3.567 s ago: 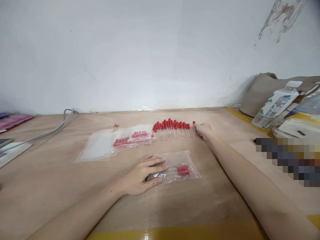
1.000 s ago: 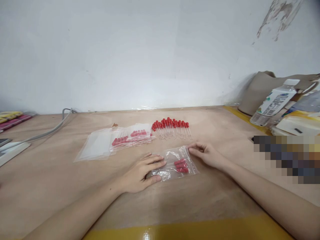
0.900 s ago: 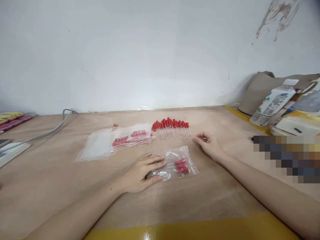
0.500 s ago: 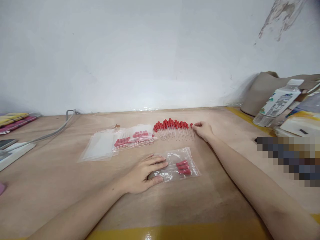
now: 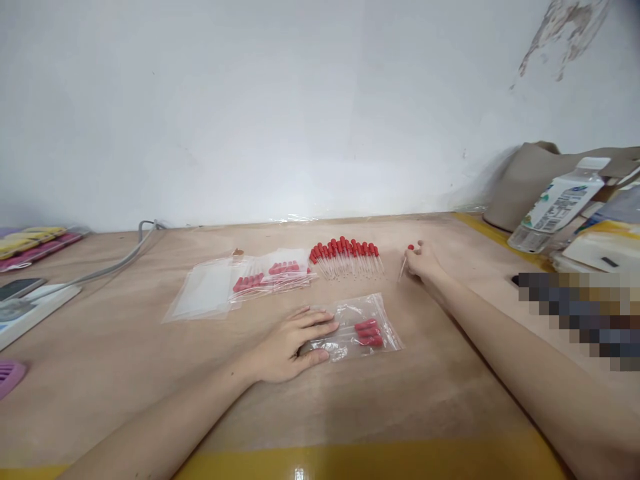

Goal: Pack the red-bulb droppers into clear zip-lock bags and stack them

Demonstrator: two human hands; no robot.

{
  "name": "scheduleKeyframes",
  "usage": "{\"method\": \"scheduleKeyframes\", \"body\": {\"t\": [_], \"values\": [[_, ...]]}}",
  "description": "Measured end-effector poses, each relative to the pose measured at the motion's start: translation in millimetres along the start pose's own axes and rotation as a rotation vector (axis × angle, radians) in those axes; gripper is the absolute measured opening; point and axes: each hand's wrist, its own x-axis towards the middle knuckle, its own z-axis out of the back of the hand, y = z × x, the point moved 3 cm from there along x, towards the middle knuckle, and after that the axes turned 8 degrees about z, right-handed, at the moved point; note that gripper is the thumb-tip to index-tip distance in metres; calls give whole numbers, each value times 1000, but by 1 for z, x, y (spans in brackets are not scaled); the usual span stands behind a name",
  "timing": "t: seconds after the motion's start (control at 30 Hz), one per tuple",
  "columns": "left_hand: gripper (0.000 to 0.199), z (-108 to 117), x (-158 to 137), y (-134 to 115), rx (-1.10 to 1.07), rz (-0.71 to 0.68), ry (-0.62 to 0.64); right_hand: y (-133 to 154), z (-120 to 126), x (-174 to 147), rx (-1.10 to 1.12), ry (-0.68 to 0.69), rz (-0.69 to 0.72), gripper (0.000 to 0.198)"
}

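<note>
My left hand [image 5: 297, 343] lies flat, fingers spread, over the near-left part of a clear zip bag [image 5: 345, 310]. Inside that bag are a few droppers with red rubber bulbs [image 5: 369, 332]. Off to the right, my right hand [image 5: 423, 260] pinches a single dropper [image 5: 403, 268], its red bulb up and its clear tube slanting down. Just left of it, a row of several red-bulbed droppers [image 5: 345, 250] rests on the table, tubes toward me. Filled zip bags [image 5: 270, 277] with red bulbs showing overlap a stack of flat, clear bags [image 5: 200, 293].
A grey cable [image 5: 120, 257] runs to a white power strip [image 5: 45, 313] with a phone beside it at left. Yellow and pink packets [image 5: 40, 247] lie behind. A plastic bottle [image 5: 555, 207] and a beige bag [image 5: 515, 187] stand at right, against the wall side.
My right hand has drawn one dropper away from the right end of the row and moved right with it. My left hand stays on the bag.
</note>
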Motion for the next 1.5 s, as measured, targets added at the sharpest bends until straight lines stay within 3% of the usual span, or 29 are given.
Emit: {"method": "scheduleKeyframes", "body": {"t": [0.13,0.3,0.57,0.73,0.83,0.93,1.03,1.17,1.33,1.5], "values": [[44,1,0,0,0,2,1,7,15,-48,187,-12,-25,36],[44,0,1,1,-10,-6,-6,21,23,-98,425,38,67,39],[44,-1,0,2,-2,7,8,29,11,-109,567,104,52,38],[45,-1,0,1,11,12,9,31,7,-122,592,215,15,37],[45,-2,0,2,13,17,9,31,9,-126,622,202,16,39],[45,-2,0,2,17,18,11,26,14,-123,684,249,-80,36],[45,-2,0,3,18,16,12,22,20,-116,595,496,-146,33],[46,-2,0,2,25,24,13,22,27,-111,299,833,9,29],[45,-2,1,2,27,12,2,30,18,-114,156,776,233,28],[46,-1,2,1,29,12,-9,32,-1,-118,118,694,213,30]]}}
